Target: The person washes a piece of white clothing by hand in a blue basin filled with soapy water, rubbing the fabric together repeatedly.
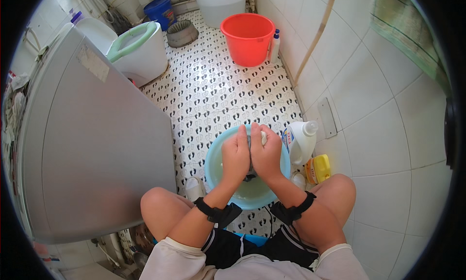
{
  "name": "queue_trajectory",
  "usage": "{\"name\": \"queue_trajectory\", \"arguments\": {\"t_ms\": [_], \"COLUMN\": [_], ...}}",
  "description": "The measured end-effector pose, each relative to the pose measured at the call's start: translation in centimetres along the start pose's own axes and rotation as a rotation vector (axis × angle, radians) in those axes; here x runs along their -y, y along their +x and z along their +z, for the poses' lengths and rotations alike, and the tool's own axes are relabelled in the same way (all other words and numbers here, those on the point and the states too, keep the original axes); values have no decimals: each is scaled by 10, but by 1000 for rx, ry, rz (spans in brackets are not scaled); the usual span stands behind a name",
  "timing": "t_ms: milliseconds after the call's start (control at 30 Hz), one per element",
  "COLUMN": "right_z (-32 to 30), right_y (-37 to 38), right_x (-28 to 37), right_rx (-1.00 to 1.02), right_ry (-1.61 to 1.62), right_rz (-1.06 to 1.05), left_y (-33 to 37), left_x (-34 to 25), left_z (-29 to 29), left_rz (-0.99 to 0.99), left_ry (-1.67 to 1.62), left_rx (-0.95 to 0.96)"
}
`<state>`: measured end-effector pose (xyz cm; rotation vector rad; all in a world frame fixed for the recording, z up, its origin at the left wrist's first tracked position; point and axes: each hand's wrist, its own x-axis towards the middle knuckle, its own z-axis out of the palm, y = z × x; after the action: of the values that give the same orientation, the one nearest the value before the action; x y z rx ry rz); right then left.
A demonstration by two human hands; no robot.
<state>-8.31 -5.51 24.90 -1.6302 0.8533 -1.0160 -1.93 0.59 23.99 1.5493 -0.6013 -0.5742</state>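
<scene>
A light blue basin (209, 170) of cloudy water stands on the floor between my knees. Over it, my left hand (236, 154) and my right hand (266, 154) are side by side, fingers curled in and thumbs pointing away from me. A dark grey cloth-like piece (250, 175) is pinched between them, its lower end hanging toward the water. Past my right thumb pokes a small whitish part (263, 138); whether it belongs to the same piece I cannot tell. Most of what I hold is hidden by my hands.
Right of the basin stand a white jug (302, 143) and a yellow bottle (318, 169), close to the tiled wall. A red bucket (248, 39) and a pump bottle (274, 47) are farther off. Leftward are a grey appliance (107, 134) and a toilet (141, 59) with a green seat.
</scene>
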Motion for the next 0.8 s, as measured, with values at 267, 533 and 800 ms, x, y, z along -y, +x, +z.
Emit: {"name": "queue_trajectory", "arguments": {"t_ms": [267, 533, 800], "right_z": [6, 10, 1], "right_y": [1, 3, 3], "right_x": [-4, -19, -7], "right_rx": [-32, -16, -51], "right_ry": [17, 36, -132], "right_rz": [-65, 43, -3], "left_y": [0, 0, 0], "left_x": [-2, 5, 15], "left_z": [1, 1, 8], "left_rz": [35, 35, -11], "left_ry": [15, 67, -14], "left_rx": [-21, 6, 12]}}
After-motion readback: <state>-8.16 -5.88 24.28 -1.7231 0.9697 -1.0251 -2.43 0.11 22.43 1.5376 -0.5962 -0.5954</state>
